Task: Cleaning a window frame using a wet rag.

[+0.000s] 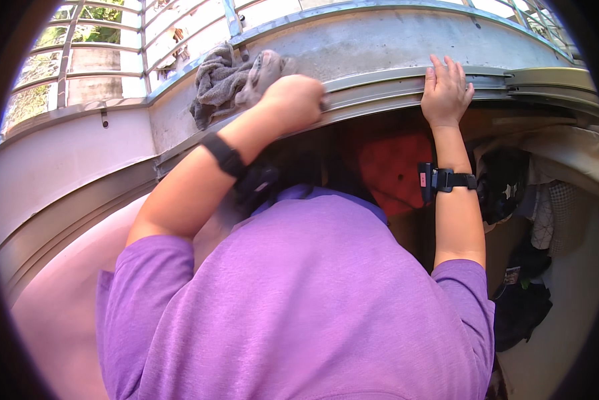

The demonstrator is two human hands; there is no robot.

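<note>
My left hand (297,102) is blurred and curled above the metal window track, left of the picture's middle. Right behind it lies a crumpled grey cloth (214,80) on the sill, with a paler, blurred bundle of cloth (267,75) against the wrist side. Whether the fingers hold any cloth cannot be told; a small dark spot shows at the knuckles. My right hand (447,95) rests with fingers spread on the aluminium window track (379,90), holding nothing. Both forearms wear black straps, the right one with a small device (427,181).
Metal window bars (142,50) stand beyond the concrete sill (359,45). A window frame (554,82) overlaps the track at right. Below the track are a red surface (394,165) and dark shadow. Hanging clothes (542,215) are at right, and a pink surface (69,300) lies at left.
</note>
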